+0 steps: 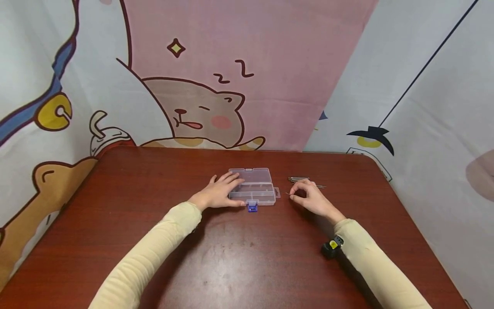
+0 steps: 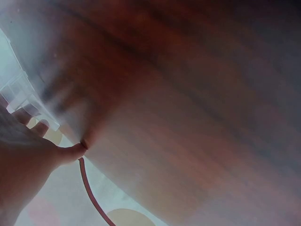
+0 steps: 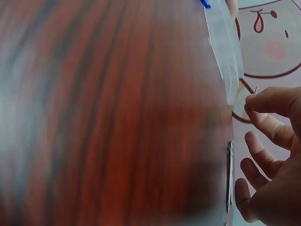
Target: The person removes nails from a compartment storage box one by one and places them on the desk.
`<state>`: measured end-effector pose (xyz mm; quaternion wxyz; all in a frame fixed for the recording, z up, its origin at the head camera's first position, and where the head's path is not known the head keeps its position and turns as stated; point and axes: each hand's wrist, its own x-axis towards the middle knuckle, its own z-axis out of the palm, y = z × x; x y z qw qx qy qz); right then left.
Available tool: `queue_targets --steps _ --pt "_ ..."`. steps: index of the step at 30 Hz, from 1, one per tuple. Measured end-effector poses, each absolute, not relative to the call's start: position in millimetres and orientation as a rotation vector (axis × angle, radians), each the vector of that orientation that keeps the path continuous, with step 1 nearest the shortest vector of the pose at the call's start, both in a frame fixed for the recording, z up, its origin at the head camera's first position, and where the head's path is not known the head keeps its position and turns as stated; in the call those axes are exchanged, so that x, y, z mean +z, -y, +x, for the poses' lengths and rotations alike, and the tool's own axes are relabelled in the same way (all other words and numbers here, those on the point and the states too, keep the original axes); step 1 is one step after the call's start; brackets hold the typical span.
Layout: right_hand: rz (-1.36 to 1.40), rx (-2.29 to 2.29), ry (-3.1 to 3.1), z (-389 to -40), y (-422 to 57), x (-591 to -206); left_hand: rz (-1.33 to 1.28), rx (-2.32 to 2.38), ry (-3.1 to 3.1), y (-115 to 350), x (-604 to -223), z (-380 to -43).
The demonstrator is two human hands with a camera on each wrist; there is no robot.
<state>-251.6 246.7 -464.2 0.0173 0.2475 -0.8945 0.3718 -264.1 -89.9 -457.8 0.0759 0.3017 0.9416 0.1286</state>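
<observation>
A clear plastic compartment box (image 1: 252, 194) lies with its lid (image 1: 254, 175) swung back and a blue latch (image 1: 252, 207) at its front. My left hand (image 1: 221, 192) rests spread over the box's left side, its thumb along the front edge and its fingers reaching over the lid's left part. Just right of the box, my right hand (image 1: 310, 198) pinches a thin, small metal piece (image 3: 256, 89) between thumb and index finger; its exact kind is too small to tell. Several slim metal rods (image 1: 299, 178) lie behind that hand, partly hidden by it.
The brown wooden table (image 1: 231, 257) carries the box and rods near its far edge. A clear hanging tab (image 1: 277, 192) sticks out from the box's right side. Behind the table hangs a printed cloth (image 1: 289, 64) with cartoon animals.
</observation>
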Motion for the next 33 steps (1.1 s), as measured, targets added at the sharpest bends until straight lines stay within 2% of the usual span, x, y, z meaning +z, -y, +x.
queue_targets --steps 18,33 --pt "0.638 0.866 2.861 -259.6 -303.0 -457.9 0.899 0.396 -2.804 90.4 -457.9 -262.7" --pt "0.52 0.8 2.927 -271.0 -338.6 -453.5 0.937 0.421 -2.793 95.1 -455.7 -260.3"
